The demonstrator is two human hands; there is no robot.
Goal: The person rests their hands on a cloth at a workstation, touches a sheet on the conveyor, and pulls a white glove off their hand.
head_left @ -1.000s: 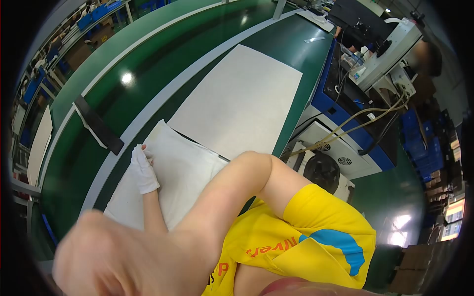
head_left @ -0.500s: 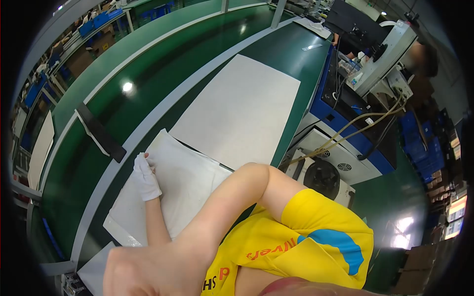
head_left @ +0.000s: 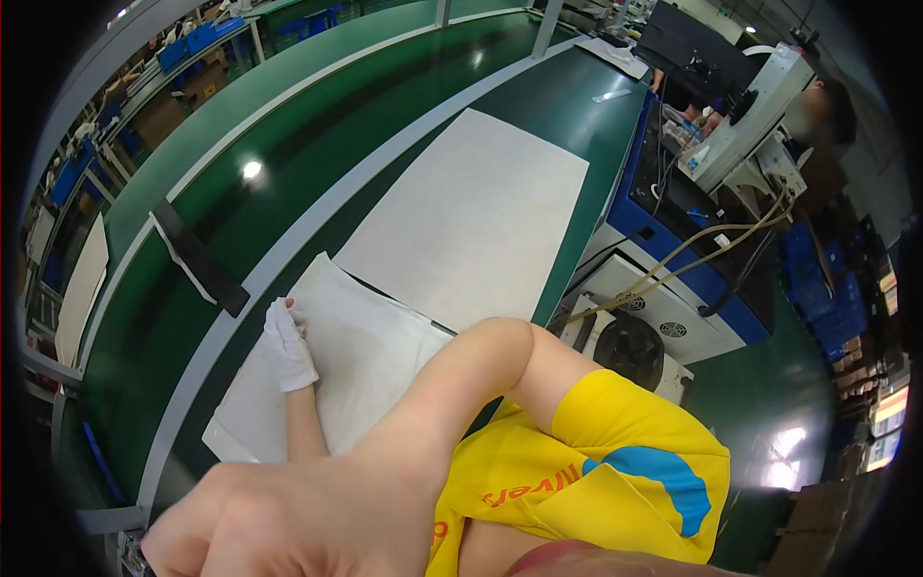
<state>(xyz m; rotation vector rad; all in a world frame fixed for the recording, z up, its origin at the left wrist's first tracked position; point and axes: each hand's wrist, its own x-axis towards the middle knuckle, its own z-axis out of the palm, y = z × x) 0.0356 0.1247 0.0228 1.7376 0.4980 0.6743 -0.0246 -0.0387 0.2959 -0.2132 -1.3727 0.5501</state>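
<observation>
My left hand (head_left: 290, 348), in a white glove with bare fingertips showing, rests at the left side of a thin, wrinkled white sheet (head_left: 370, 351). Its fingers are drawn together; what they hold, if anything, is hidden. Close to the camera, at the bottom left, my bare right hand (head_left: 279, 519) is raised with the fingers bent in. The lower frame edge cuts off its fingertips, so I cannot see what is in it. Beyond the wrinkled sheet lies a large flat white board (head_left: 471, 216) on the green table.
A grey rail (head_left: 332, 183) separates the table from a green conveyor belt (head_left: 317, 111), where a black-and-white bracket (head_left: 200, 260) sits. At right stand a blue-edged workbench (head_left: 663, 216) with hoses and a white machine (head_left: 639, 308). Another person (head_left: 822, 115) is behind it.
My right hand has come nearer the camera and shifted down and left. My left hand stays on the white sheet. The whole view has shifted slightly.
</observation>
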